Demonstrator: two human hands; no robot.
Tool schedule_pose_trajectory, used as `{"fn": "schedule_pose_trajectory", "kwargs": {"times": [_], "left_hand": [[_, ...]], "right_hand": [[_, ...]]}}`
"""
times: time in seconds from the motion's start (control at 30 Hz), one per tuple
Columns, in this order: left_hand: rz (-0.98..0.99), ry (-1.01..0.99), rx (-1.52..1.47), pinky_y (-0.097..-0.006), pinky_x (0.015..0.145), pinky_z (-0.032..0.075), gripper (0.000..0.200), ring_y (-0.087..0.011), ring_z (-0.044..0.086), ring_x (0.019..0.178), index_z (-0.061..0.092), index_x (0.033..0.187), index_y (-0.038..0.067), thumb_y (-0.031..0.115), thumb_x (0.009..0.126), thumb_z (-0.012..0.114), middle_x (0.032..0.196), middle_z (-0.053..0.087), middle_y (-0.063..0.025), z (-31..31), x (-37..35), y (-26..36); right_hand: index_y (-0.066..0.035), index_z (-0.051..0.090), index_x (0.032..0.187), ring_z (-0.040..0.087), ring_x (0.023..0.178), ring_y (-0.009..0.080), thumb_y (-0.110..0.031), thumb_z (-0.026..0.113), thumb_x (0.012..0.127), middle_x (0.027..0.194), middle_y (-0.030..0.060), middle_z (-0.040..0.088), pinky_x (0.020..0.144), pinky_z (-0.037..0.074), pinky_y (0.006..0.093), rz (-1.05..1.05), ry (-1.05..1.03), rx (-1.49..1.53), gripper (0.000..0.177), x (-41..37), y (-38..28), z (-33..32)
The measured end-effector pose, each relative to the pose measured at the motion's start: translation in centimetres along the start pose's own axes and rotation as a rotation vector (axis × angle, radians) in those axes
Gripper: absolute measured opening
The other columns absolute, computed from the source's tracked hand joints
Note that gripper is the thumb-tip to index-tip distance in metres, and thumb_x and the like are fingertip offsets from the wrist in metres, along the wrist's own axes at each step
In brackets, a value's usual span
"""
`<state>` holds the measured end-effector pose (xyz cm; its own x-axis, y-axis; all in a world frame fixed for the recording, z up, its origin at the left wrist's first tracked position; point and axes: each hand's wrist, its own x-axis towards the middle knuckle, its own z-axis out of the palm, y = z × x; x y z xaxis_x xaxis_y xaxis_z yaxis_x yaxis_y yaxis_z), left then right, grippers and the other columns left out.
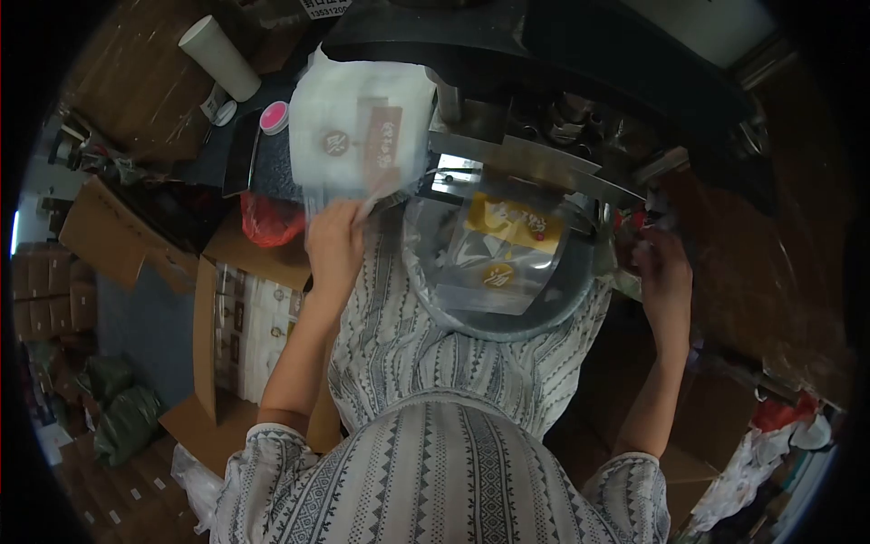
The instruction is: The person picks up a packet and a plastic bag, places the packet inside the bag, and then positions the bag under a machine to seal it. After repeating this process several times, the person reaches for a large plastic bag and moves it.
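My left hand [334, 247] is closed at the lower edge of a clear plastic bag with brown print [383, 145], which lies over a white stack of bags. In front of my lap sits a round grey basin [507, 332]. Clear pouches with a yellow printed band [513, 223] lie in it. My right hand [664, 269] is at the right of the basin, fingers curled together beside a clear and red plastic item [629, 238]. What the fingers hold there, if anything, is too blurred to make out.
A dark machine with a metal bar [550, 163] stands just beyond the basin. At left are a white cardboard-like tube [219, 58], a pink-topped jar [274, 118] and a red plastic bag [271, 223]. An open carton [205, 340] holds packed printed packs.
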<state>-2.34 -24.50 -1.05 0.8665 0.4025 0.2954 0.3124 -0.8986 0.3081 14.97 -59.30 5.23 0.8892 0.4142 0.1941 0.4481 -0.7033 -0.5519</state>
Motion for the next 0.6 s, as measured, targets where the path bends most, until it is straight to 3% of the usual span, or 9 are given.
{"fn": "schedule_pose_trajectory", "kwargs": {"times": [0.03,0.07,0.1,0.13,0.2,0.4,0.5,0.57,0.6], "left_hand": [[-0.029,0.061,-0.091,-0.0416,0.079,0.045,0.024,-0.0320,0.059,0.093,0.062,0.103,0.008,0.006,0.080,0.064,0.096,0.061,-0.0114,-0.2,-0.4,0.0],[-0.058,0.119,-0.183,-0.0397,0.070,0.048,0.016,-0.0316,0.061,0.082,0.064,0.094,0.008,0.003,0.079,0.062,0.086,0.061,-0.0092,-0.5,-0.8,0.1],[-0.057,0.115,-0.182,-0.0397,0.070,0.048,0.016,-0.0316,0.061,0.082,0.064,0.094,0.008,0.003,0.079,0.062,0.086,0.061,-0.0092,-1.0,-1.2,1.0],[-0.007,0.127,-0.200,-0.0383,0.065,0.048,0.015,-0.0317,0.061,0.077,0.065,0.093,0.008,0.002,0.079,0.063,0.085,0.061,-0.0089,-1.6,-1.5,2.8],[0.046,0.142,-0.220,-0.0368,0.059,0.048,0.014,-0.0317,0.062,0.072,0.065,0.092,0.008,0.002,0.079,0.063,0.085,0.061,-0.0086,-2.5,-1.6,5.4],[0.178,0.065,-0.357,-0.0359,0.057,0.048,0.012,-0.0295,0.062,0.068,0.065,0.091,0.007,0.003,0.080,0.065,0.082,0.061,-0.0087,-3.6,-1.5,7.8],[0.208,-0.128,-0.488,-0.0346,0.056,0.047,0.006,-0.0302,0.061,0.066,0.065,0.087,0.005,0.008,0.082,0.065,0.077,0.061,-0.0103,-2.0,-1.9,8.0],[0.134,-0.333,-0.627,-0.0325,0.054,0.046,0.009,-0.0239,0.062,0.063,0.066,0.087,0.004,0.013,0.085,0.065,0.072,0.062,-0.0105,-0.9,-1.4,8.6],[0.135,-0.330,-0.627,-0.0325,0.054,0.046,0.009,-0.0239,0.062,0.063,0.066,0.087,0.004,0.013,0.085,0.065,0.072,0.062,-0.0105,-0.7,-0.7,9.0]], "right_hand": [[0.001,0.058,0.107,0.063,0.093,0.0319,0.004,0.057,0.083,0.104,0.0165,0.063,0.081,0.048,0.0357,-0.004,0.002,0.001,0.024,-0.1,-0.4,0.2],[0.000,0.058,0.107,0.064,0.091,0.0277,0.002,0.061,0.083,0.104,0.0155,0.064,0.081,0.050,0.0367,0.086,-0.052,0.274,0.025,-0.3,-0.8,0.4],[-0.002,0.058,0.107,0.065,0.089,0.0235,0.000,0.065,0.082,0.103,0.0144,0.064,0.081,0.051,0.0376,0.180,-0.108,0.547,0.026,-0.6,-1.3,0.8],[-0.002,0.058,0.107,0.065,0.089,0.0235,0.000,0.065,0.082,0.103,0.0144,0.064,0.081,0.051,0.0376,0.186,-0.112,0.546,0.026,-0.8,-2.3,1.4],[-0.002,0.057,0.099,0.066,0.091,0.0174,-0.001,0.069,0.080,0.103,0.0112,0.067,0.087,0.051,0.0358,0.059,-0.211,0.897,0.022,-0.8,-5.1,3.1],[-0.003,0.052,0.088,0.067,0.094,0.0172,-0.005,0.071,0.081,0.107,0.0087,0.069,0.092,0.048,0.0321,-0.339,-0.264,0.614,0.021,0.8,-8.4,5.4],[-0.003,0.053,0.092,0.066,0.099,0.0201,-0.007,0.072,0.080,0.108,0.0102,0.068,0.093,0.047,0.0340,-0.140,-0.443,0.836,0.022,0.1,-8.5,5.9],[-0.003,0.055,0.096,0.065,0.102,0.0206,-0.008,0.072,0.081,0.109,0.0111,0.068,0.091,0.048,0.0335,-0.078,-0.372,0.844,0.023,0.2,-7.8,6.3],[-0.003,0.057,0.101,0.064,0.105,0.0212,-0.008,0.071,0.081,0.109,0.0120,0.067,0.089,0.049,0.0330,-0.021,-0.301,0.850,0.026,0.3,-7.5,6.3]]}}
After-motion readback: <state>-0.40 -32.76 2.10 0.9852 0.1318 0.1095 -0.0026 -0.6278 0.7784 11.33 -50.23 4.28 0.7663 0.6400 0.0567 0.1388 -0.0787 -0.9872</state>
